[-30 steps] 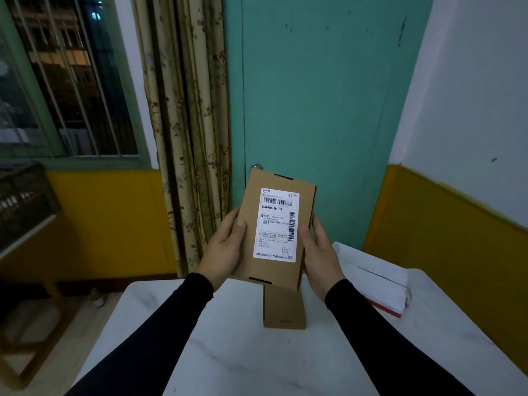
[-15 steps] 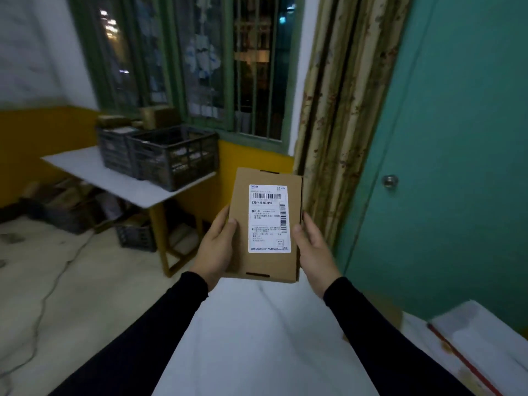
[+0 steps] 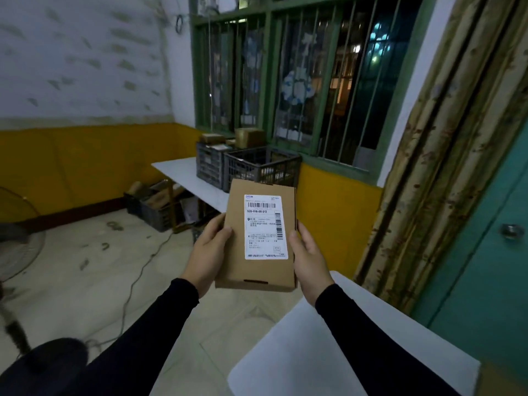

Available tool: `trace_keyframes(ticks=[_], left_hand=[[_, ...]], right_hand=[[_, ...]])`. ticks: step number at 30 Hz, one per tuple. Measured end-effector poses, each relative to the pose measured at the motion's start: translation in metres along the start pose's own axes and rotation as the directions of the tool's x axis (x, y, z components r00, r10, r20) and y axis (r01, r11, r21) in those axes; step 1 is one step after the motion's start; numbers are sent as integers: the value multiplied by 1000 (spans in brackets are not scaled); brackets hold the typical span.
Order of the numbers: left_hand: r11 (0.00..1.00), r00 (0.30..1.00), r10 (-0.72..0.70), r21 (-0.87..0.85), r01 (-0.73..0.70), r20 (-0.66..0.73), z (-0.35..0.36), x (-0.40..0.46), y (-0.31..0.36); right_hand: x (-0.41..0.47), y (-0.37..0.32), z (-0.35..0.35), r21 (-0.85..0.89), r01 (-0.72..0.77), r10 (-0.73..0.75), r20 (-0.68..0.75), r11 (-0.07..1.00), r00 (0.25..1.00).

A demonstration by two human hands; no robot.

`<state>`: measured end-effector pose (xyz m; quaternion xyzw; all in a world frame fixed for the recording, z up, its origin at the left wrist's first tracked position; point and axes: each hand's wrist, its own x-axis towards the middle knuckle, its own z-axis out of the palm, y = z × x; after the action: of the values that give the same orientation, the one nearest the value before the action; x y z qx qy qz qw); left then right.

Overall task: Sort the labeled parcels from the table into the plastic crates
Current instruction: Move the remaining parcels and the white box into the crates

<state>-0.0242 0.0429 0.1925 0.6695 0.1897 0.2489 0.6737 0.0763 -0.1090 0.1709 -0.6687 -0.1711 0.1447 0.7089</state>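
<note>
I am seeing the left hand (image 3: pixel 206 254) and right hand (image 3: pixel 309 258) gripping a labeled cardboard parcel (image 3: pixel 258 238) by its two long edges, holding it upright in the air, white label facing me. Two dark plastic crates (image 3: pixel 261 168) are sitting on the far bench (image 3: pixel 183 174) under the window; cartons seem to be resting on the rear one, though blur is obscuring them.

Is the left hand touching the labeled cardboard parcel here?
Touching. The head view shows the left hand with its thumb pressed on the front of the cardboard parcel and its fingers wrapped behind the left edge.
</note>
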Motion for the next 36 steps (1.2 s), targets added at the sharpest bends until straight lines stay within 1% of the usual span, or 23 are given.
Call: trace_keyframes(ticks=[2,5,8,12,16,18,20,25,29,36], left_hand=[[1000,1000,14,7,-14,-27,-42,21,2],[999,997,31,12,-30,-70,-94,51,3],[999,995,30,33,-27,-92,-131,80,-2],[999,993,5,32,-1,-120,-163,129,-17],[999,991,-12,28,16,-133,-176,187,-27],[999,991,3,35,2,-137,-178,223,-27],[998,990,16,55,-8,-140,-177,271,-30],[995,990,17,101,-3,-139,-176,373,-29],[992,995,14,126,-2,-94,-175,455,-37],[986,996,40,155,-52,76,-186,620,-70]], right_hand=[[16,3,48,-12,14,-14,18,1000,1000],[35,6,108,16,-1,0,44,1000,999],[56,11,152,25,-41,40,43,999,998],[105,25,192,31,-72,71,11,997,997],[169,35,220,48,-102,102,3,994,995],[203,37,230,91,-105,105,9,990,994],[248,40,239,143,-111,112,4,983,994],[342,40,256,196,-150,150,17,969,989],[410,48,266,174,-151,158,-24,973,987],[545,68,290,99,-66,81,-155,993,985]])
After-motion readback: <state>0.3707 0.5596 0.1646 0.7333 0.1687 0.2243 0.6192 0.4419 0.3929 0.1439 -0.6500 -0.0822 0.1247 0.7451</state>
